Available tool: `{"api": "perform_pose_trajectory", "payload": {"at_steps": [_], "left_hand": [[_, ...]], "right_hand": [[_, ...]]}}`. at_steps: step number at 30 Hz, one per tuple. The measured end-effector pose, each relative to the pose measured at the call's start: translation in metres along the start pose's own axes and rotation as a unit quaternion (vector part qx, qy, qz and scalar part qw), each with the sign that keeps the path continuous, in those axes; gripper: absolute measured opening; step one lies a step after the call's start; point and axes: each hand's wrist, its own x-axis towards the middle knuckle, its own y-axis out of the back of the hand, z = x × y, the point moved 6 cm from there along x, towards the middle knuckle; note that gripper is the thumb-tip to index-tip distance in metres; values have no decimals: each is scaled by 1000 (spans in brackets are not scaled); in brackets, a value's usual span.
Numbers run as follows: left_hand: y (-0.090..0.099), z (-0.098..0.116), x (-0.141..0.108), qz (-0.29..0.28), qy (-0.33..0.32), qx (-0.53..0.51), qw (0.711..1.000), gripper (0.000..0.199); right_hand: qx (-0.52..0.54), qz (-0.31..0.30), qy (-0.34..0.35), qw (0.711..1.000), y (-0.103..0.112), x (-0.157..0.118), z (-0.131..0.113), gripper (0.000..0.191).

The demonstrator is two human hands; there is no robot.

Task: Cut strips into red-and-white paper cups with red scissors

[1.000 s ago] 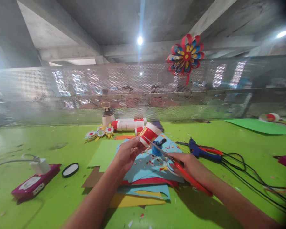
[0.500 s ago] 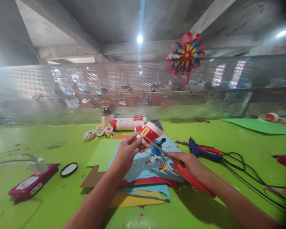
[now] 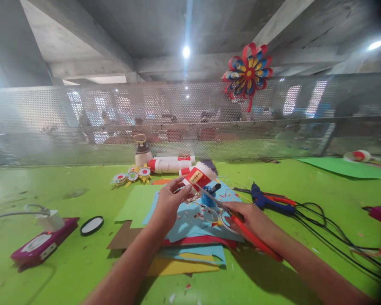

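Observation:
A red and white paper cup (image 3: 200,173) with a yellow label is gripped by my left hand (image 3: 173,199), tilted above the paper pile. My right hand (image 3: 246,216) is closed round the red handles of a pair of scissors (image 3: 257,241). The scissor blades point up and left and touch or nearly touch the cup's lower side; I cannot tell how far they cut in. Below the cup stands a blue jar (image 3: 208,197) with a dark stick or pen in it. Paper scraps lie on the light blue sheet (image 3: 184,226) around it.
Right: a blue glue gun (image 3: 269,202), orange-handled pliers and black cables (image 3: 330,228). Left: a purple power strip (image 3: 46,241) and a round black-rimmed disc (image 3: 92,226). Behind: stacked paper cups (image 3: 171,165), a spray bottle (image 3: 142,154), paper flowers (image 3: 133,174) and a perforated screen (image 3: 114,110).
The cup has turned slightly in my left hand, so more of its yellow label faces me. The scissor handles have shifted a little to the left.

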Motion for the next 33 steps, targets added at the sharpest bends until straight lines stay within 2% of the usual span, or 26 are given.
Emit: {"api": "perform_pose_trajectory", "payload": {"at_steps": [11, 19, 24, 28, 33], "left_hand": [[1, -2, -1, 26, -6, -9, 1000, 47], [0, -1, 1, 19, 32, -121, 992, 31], [6, -5, 5, 41, 51, -116, 991, 32], [3, -2, 3, 20, 45, -90, 995, 32], [0, 1, 0, 19, 40, -97, 994, 27]], "right_hand": [[-5, 2, -20, 1000, -1, -1, 4, 34], [9, -1, -6, 1000, -1, -1, -3, 38], [-9, -8, -3, 1000, -5, 1, 4, 35], [-28, 15, 0, 1000, -2, 1, 6, 38], [-54, -9, -2, 998, -3, 0, 1, 37]]}}
